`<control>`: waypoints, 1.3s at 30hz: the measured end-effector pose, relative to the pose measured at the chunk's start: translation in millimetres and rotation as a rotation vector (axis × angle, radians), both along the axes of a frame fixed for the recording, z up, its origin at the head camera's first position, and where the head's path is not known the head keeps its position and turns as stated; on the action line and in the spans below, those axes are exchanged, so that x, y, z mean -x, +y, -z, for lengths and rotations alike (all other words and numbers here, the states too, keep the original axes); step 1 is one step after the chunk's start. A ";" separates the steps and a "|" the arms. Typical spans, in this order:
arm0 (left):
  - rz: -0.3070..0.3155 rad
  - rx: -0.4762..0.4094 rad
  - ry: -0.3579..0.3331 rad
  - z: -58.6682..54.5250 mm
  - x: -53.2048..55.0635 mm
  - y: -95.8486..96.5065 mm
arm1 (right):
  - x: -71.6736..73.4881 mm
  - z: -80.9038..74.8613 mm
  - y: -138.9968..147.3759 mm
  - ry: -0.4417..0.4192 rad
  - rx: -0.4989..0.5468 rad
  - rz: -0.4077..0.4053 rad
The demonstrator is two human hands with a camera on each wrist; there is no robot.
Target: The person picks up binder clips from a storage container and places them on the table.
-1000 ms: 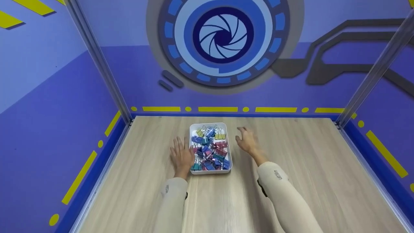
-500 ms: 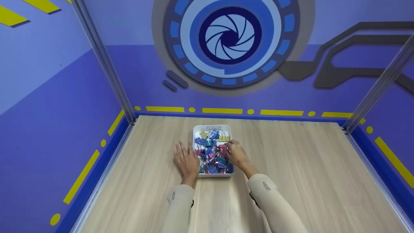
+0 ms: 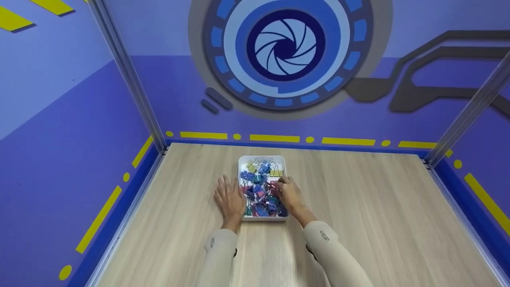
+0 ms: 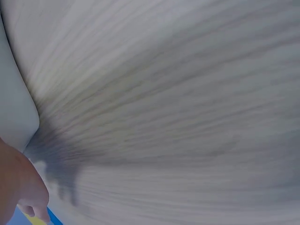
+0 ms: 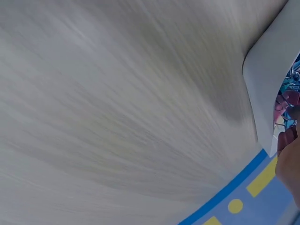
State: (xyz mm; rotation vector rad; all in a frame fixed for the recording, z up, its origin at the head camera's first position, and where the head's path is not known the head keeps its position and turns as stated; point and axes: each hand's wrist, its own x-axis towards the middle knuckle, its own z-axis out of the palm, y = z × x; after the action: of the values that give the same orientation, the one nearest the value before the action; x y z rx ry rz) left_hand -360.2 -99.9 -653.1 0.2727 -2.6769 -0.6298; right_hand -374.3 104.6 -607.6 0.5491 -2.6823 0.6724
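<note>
A white tray (image 3: 263,219) filled with binder clips (image 3: 261,210) of several colours lies on the table in the head view. My left hand (image 3: 231,202) rests against its left side with straight, spread fingers. Over the right rim reaches my right hand (image 3: 291,196), its bent fingers and thumb pinching a red binder clip (image 3: 273,184) among the others. The right wrist view has those fingertips at the red clips (image 5: 291,97) just inside the tray wall (image 5: 262,84); the hand itself covers part of the pinched clip. Yellow clips (image 3: 276,173) sit near the tray's far end.
The tray stands on a wood-grain table (image 3: 366,215). Blue-purple panels (image 3: 350,119) with yellow marks enclose it at the back and both sides. Metal posts (image 3: 139,99) rise at the rear corners.
My right hand has come left from beside the tray, over its rim, and its fingers have closed in on the red clips. The left hand stays at the tray's side; the head view has shifted slightly.
</note>
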 end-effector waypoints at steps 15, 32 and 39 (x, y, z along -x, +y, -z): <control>0.064 -0.089 0.004 -1.6 5.8 -3.7 | -2.5 4.6 1.9 -0.059 -0.077 0.016; -0.069 -0.102 -0.118 -4.7 6.0 -6.1 | 2.5 -23.6 1.0 -0.107 0.118 -0.022; -0.107 -0.133 -0.031 0.9 5.8 -0.2 | 15.7 -56.4 9.4 -0.054 0.367 -0.023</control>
State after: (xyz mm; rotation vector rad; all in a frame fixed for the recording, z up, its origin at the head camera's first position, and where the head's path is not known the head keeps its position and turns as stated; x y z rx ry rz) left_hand -366.0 -100.1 -654.0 0.4625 -2.6327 -0.7765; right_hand -390.0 114.0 -551.3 0.4671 -2.5131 1.1674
